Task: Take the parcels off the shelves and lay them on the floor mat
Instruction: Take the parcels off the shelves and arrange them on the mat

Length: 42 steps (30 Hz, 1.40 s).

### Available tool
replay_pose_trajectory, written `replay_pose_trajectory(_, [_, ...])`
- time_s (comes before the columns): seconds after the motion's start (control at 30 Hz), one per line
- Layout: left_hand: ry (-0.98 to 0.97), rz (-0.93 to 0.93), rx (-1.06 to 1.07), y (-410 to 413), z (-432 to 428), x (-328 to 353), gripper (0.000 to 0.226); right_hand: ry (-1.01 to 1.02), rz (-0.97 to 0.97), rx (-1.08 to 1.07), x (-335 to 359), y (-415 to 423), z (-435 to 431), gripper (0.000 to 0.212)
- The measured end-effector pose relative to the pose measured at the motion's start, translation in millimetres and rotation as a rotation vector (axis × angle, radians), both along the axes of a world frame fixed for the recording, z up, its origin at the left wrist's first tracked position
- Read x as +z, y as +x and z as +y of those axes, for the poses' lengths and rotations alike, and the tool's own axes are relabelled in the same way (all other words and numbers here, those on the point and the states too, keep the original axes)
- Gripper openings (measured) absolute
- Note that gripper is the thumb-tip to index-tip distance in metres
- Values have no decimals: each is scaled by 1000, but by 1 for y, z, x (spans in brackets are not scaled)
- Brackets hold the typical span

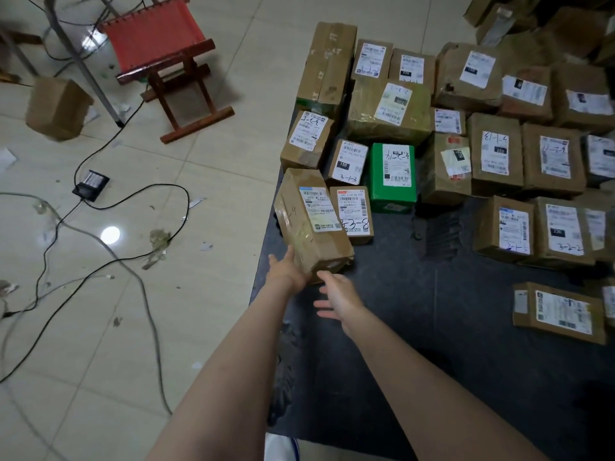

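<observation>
— Where does the parcel sit against the hands?
— The brown parcel (312, 221) lies just beyond both hands, on the left edge of the dark floor mat (399, 327). The left hand (288, 271) touches its near left corner, visible fingers straight. The right hand (339, 297) hovers just short of its near end, fingers spread, holding nothing.
— Anything past it?
— A green parcel (392, 174), farther out beyond the right hand.

Both bare arms reach far. Left grip (287, 272) has straight fingers; right grip (339, 299), just right, spreads relaxed fingers.
</observation>
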<state>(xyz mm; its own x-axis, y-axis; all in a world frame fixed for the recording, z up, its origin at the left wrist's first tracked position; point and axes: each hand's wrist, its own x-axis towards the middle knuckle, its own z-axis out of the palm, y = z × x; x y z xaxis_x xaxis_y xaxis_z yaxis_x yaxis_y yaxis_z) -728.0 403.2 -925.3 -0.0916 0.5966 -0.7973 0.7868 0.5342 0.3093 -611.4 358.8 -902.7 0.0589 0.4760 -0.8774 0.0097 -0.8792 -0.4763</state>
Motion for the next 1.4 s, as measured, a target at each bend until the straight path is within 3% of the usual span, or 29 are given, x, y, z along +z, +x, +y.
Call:
replay_pose_trajectory(0.1, [27,-51,19,12,6,1,80,70,-123,-7,-9,5,8,14])
replay_pose_trajectory(0.3, [134,-85,51,31,12,-3,74,198,-353,117,-25,25,24,62])
replay_pose_trajectory(0.4, [119,-13,-56,40,16,-6,66,156,-281,177,-32,32,31,58])
replay_pose_trajectory(0.53, [-14,108,-8,40,14,-15,59,12,-106,201,-32,24,28,43])
replay_pose_trajectory(0.73, [94,-150,155,21,7,-32,49,-50,81,60,-44,8,27,39])
replay_pose_trajectory(0.87, [183,-172,243,14,14,-30,13,-36,93,70,-47,-2,34,40])
replay_pose_trajectory(1.07, [311,-134,218,-6,39,-28,24,-25,97,252,-41,-31,45,49])
replay_pose_trajectory(1.4, [181,27,9,-10,48,-14,44,16,100,214,-19,-32,40,42])
